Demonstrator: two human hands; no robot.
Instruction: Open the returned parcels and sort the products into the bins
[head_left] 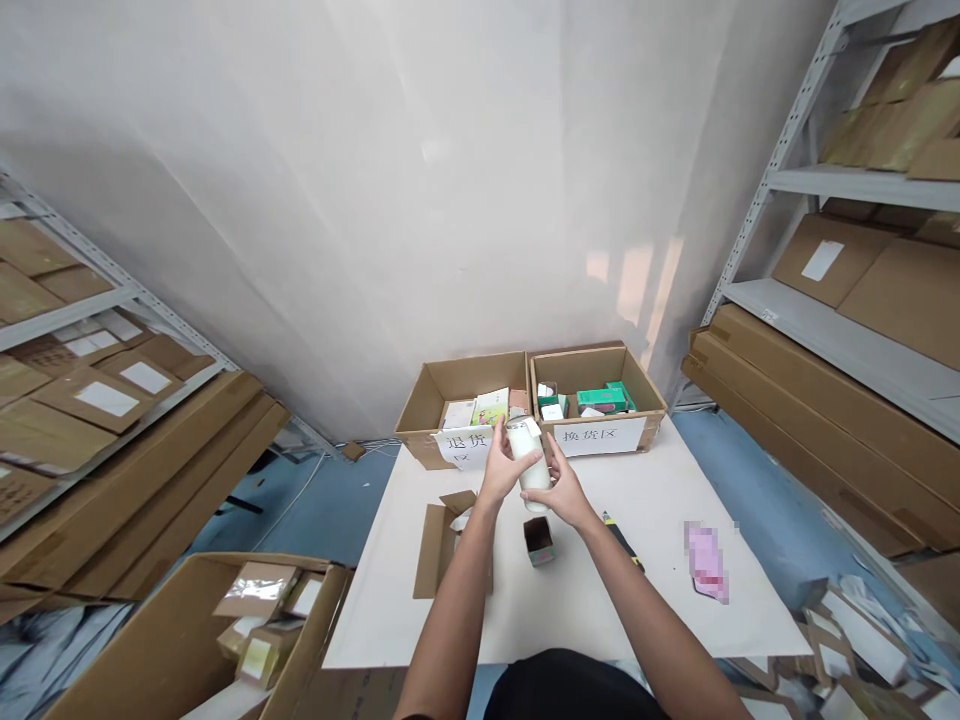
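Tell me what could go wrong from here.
The bottle could slip from the hands and perhaps knock over the small box. The right arm might brush the cutter lying close beside it; I can't tell whether its blade is out.

Five o'clock: my right hand (568, 490) partly hid a white bottle (535, 475)! Seven: my left forearm (459, 605) partly screened an open carton (428, 553)! Four: a pink item (706, 562) blurred into squares! Eight: the bottom edge cut off a big carton (154, 635)!
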